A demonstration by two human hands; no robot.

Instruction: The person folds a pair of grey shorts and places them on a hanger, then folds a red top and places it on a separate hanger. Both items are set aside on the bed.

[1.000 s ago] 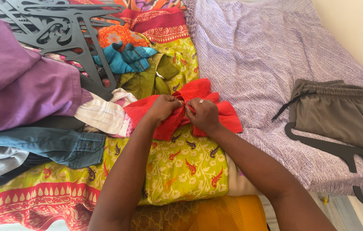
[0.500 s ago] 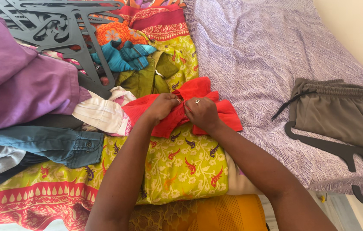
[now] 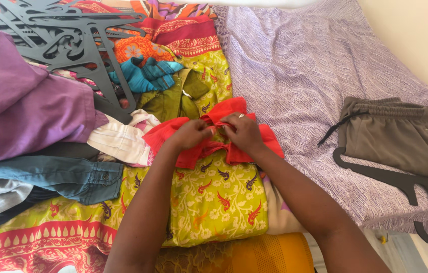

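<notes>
Head view: both hands seemingly pinching red garment.

Both hands' fingertips sink unseen into the red garment.

Bed covered with loose clothing and hangers.
A lilac textured bedspread covers the bed; on it at right lie olive-grey drawstring shorts over a dark grey flat hanger. At left lies a heap of garments: a purple cloth, a blue denim shirt, a folded cream cloth, an olive-green blouse and a teal striped cloth, beside a pile of dark grey hangers.
</notes>
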